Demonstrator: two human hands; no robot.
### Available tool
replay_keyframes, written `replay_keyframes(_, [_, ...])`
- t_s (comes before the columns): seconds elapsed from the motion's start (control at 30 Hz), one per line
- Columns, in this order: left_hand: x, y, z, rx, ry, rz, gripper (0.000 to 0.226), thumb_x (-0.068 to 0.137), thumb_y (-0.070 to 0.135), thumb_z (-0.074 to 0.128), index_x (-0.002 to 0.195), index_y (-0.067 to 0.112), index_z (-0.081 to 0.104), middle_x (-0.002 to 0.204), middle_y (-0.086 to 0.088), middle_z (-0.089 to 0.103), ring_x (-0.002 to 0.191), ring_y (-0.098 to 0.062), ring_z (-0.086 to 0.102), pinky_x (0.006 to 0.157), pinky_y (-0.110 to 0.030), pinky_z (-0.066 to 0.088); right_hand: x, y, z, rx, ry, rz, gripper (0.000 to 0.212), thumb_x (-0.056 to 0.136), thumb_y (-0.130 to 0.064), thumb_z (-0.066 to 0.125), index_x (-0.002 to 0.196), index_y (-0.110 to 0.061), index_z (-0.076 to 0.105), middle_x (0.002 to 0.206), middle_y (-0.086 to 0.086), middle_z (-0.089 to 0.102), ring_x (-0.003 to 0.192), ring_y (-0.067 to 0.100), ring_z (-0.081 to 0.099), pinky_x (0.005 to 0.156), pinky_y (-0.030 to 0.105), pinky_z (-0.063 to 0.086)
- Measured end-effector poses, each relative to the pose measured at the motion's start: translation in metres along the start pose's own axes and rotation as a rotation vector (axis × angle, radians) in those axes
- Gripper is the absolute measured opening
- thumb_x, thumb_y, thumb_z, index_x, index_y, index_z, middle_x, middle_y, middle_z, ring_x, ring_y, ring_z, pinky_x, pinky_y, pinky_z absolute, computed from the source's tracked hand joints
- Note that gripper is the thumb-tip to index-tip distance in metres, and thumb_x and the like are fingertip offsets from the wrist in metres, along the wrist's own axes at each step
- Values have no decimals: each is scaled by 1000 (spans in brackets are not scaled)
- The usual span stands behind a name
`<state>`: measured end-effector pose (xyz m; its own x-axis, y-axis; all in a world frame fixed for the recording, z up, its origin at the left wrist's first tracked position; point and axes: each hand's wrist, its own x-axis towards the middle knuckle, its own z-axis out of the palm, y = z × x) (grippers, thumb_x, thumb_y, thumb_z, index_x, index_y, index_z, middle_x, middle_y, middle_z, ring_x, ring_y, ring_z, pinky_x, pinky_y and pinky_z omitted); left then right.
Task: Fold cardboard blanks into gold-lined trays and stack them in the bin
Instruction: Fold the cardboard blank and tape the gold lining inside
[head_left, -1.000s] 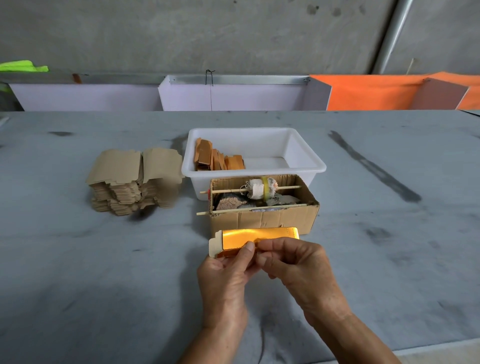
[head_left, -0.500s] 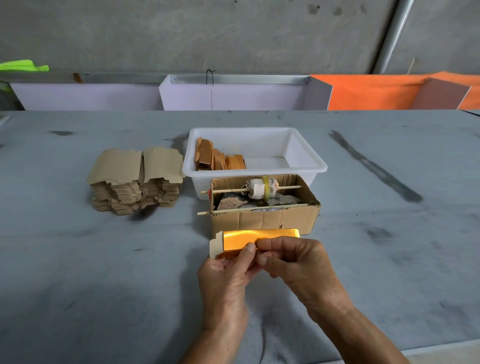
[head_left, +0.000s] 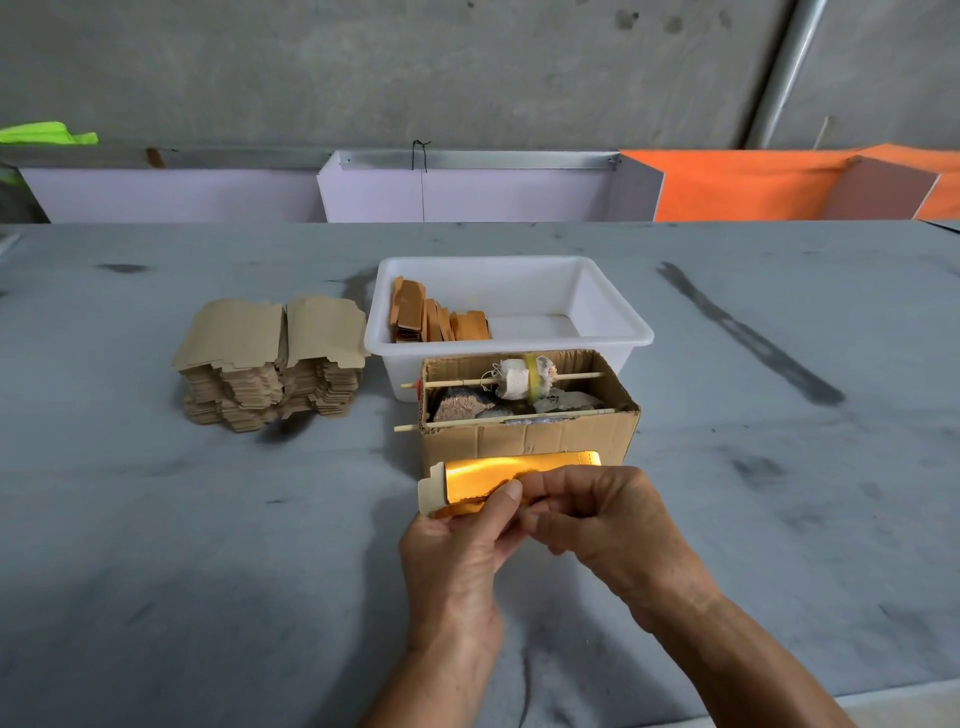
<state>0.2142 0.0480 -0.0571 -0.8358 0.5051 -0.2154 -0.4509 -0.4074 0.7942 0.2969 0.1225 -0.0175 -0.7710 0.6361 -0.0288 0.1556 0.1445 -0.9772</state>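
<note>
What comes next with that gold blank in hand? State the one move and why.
Probably finish creasing the long wall: both the left hand and right hand pinch the gold-lined blank, whose end flap remains unfolded, so it isn't ready for the white bin.

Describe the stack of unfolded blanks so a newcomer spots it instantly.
Start at the white bin mid-table. Just left of it, on the grey table, sits the stack of blanks. Unlike the orange folded trays inside the bin, these are flat, plain brown cardboard.
</note>
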Motion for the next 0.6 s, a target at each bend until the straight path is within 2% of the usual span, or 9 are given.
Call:
replay_keyframes(0.17, [-1, 1, 1, 16, 26, -19, 25, 66, -3, 72, 91, -2, 66, 80, -16, 72, 74, -29, 71, 55, -28, 56, 0, 0, -3, -45, -22, 10, 20, 76, 3, 71, 84, -16, 75, 65, 3, 71, 57, 8, 62, 56, 16, 46])
replay_keyframes(0.43, [-4, 3, 5, -3, 63, -8, 14, 70, -9, 69, 79, 1, 67, 68, -11, 70, 61, -22, 68, 51, -27, 54, -1, -1, -2, -94, -4, 20, 18, 76, 1, 71, 85, -14, 73, 65, 5, 71, 55, 8, 60, 57, 19, 49])
replay_keyframes(0.6, [-7, 5, 7, 1, 69, -3, 12, 71, -10, 68, 77, 0, 66, 65, -11, 69, 57, -21, 67, 50, -26, 54, -3, -3, -1, -113, 17, 14, 19, 76, 0, 72, 82, -18, 71, 60, 1, 69, 48, 2, 56, 50, 14, 43])
